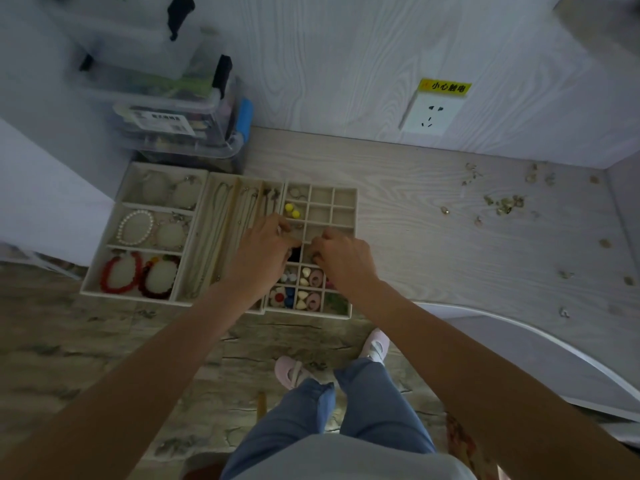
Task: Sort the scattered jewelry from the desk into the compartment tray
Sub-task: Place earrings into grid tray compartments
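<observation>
A cream compartment tray (344, 194) lies on the desk, with a grid of small cells on its right side. Both of my hands hover over the middle of that grid, fingertips nearly meeting. My left hand (265, 249) has curled fingers, and a small shiny piece (279, 231) glints between them. My right hand (344, 259) curls downward into a cell; its fingertips are hidden. Scattered jewelry (504, 204), small pale metal pieces, lies spread over the right part of the desk (415, 188).
Left tray sections hold bracelets (135, 227) and necklaces (221, 233). Yellow beads (292, 210) and coloured pieces fill several grid cells. Stacked clear plastic boxes (180, 129) stand behind the tray. A wall socket (429, 114) sits above the desk. The desk's curved front edge (554, 341) runs right.
</observation>
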Action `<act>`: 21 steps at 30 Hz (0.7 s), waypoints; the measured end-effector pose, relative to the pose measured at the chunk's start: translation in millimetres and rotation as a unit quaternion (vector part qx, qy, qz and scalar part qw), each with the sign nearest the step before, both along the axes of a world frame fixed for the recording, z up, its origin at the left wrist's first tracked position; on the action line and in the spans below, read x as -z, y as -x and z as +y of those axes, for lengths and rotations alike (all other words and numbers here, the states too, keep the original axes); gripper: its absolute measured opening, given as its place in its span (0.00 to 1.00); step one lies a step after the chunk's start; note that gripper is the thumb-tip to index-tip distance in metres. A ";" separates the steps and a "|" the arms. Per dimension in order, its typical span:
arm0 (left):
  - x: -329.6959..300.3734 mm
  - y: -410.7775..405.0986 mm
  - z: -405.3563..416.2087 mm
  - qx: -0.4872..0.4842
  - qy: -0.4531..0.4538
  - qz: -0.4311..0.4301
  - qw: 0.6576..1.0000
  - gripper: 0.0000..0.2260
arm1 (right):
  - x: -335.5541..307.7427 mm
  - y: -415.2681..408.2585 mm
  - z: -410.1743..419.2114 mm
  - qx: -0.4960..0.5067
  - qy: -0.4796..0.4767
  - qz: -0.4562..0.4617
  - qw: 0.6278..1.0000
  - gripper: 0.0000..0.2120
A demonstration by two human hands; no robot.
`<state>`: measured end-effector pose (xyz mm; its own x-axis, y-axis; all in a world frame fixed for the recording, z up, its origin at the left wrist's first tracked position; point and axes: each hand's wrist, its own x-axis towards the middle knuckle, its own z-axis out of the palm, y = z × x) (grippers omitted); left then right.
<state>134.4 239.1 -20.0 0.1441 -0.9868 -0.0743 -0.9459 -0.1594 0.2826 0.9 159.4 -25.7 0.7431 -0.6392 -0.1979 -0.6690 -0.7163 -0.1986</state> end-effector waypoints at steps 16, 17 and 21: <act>-5.0 -2.8 6.0 0.029 -0.076 -0.074 0.994 0.24 | 3.4 -4.9 1.1 0.059 -0.040 -0.011 0.997 0.10; -4.8 -3.0 6.0 0.029 -0.076 -0.072 0.994 0.24 | 3.3 -5.0 0.9 0.058 -0.044 -0.012 0.997 0.10; -2.8 -4.0 6.5 0.031 -0.073 -0.069 0.994 0.23 | 2.2 -3.6 -0.3 0.050 -0.057 -0.010 0.997 0.10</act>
<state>138.4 245.6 -17.2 0.1027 -0.9742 -0.2010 -0.9834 -0.1298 0.1268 4.5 159.0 -27.9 0.6808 -0.6849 -0.2594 -0.7315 -0.6179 -0.2883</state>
